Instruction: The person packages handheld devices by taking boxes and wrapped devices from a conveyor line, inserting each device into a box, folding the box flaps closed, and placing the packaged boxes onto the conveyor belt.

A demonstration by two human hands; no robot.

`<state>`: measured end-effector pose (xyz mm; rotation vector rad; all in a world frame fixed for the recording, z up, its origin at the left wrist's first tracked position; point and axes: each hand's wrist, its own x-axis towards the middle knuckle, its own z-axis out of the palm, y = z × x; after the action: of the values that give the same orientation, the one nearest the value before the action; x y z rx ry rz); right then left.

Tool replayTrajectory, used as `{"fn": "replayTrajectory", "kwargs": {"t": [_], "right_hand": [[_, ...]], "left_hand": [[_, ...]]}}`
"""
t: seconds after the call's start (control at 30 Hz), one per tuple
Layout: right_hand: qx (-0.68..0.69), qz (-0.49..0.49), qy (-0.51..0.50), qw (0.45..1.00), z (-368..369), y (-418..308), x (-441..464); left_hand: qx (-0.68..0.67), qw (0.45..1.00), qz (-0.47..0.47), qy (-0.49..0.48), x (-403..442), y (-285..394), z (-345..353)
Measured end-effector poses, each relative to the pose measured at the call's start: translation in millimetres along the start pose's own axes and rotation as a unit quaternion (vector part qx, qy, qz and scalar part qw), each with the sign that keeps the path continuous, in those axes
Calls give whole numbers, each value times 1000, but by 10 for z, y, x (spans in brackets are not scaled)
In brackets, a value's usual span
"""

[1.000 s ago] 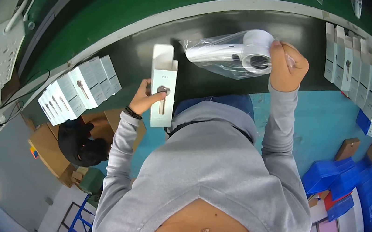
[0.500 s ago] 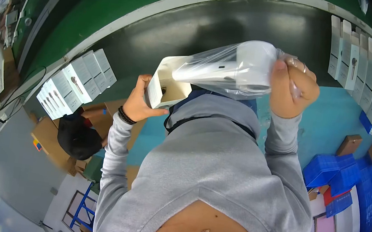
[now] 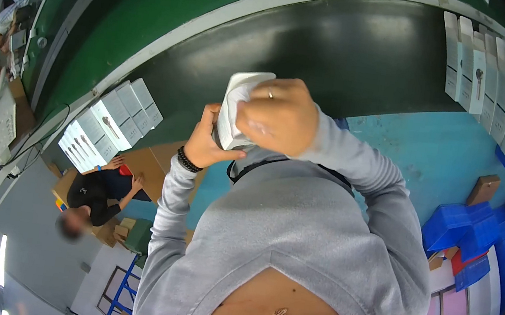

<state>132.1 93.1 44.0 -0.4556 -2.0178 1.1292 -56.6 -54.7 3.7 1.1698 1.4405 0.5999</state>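
My left hand (image 3: 209, 141) holds a small white carton (image 3: 226, 127) from its left side, with the thumb along the lower edge. The carton is tilted, its open mouth toward the right. Inside it shows a bit of a white appliance in a clear plastic bag (image 3: 243, 94), shaped like a hair dryer; most of it is hidden by the carton and my right hand. At the mouth, my right hand (image 3: 280, 116) presses against the bagged appliance with curled fingers, a ring on one of them.
Printed cartons stand in a group on the left (image 3: 110, 123) and in a row at the far right (image 3: 488, 83). Around me are the dark work surface (image 3: 367, 58), blue bins (image 3: 463, 227) at lower right and a co-worker in black (image 3: 92, 190) by a brown cardboard box (image 3: 152, 166).
My right hand has moved left, bringing the bagged appliance from partly outside the carton to mostly inside it. The carton is more upright. The co-worker has shifted, arms now at the cardboard box.
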Motion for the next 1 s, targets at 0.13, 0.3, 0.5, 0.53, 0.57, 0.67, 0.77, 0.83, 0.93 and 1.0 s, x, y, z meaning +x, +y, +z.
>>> {"fn": "replayTrajectory", "kwargs": {"t": [0.13, 0.3, 0.5, 0.53, 0.57, 0.67, 0.77, 0.83, 0.93, 1.0], "right_hand": [[30, 138, -37, 989, 193, 243, -58], [99, 239, -237, 936, 86, 346, -151], [296, 255, -322, 862, -20, 580, -238], [310, 277, -322, 851, -18, 637, -234], [261, 276, -319, 868, -19, 675, -231], [169, 249, -270, 915, 19, 661, -140], [162, 287, -180, 927, 31, 562, -96], [166, 298, -106, 934, 101, 507, -139], [163, 275, -25, 947, 195, 464, -216], [-3, 193, 2, 981, 175, 431, -201]], "left_hand": [[-107, 993, -41, 16, 55, 35, 24], [-70, 997, -32, -19, 100, 0, -7], [-65, 998, -16, -21, 145, 193, 13], [-29, 999, 14, -14, 181, 237, 35], [7, 999, 44, -5, 220, 285, 44], [107, 993, 47, -21, 302, 473, 34], [74, 996, 54, -15, 321, 464, 43], [98, 993, 61, -8, 341, 512, 38], [148, 983, 108, 25, 364, 535, 8], [167, 976, 130, 49, 381, 593, -2]]}}
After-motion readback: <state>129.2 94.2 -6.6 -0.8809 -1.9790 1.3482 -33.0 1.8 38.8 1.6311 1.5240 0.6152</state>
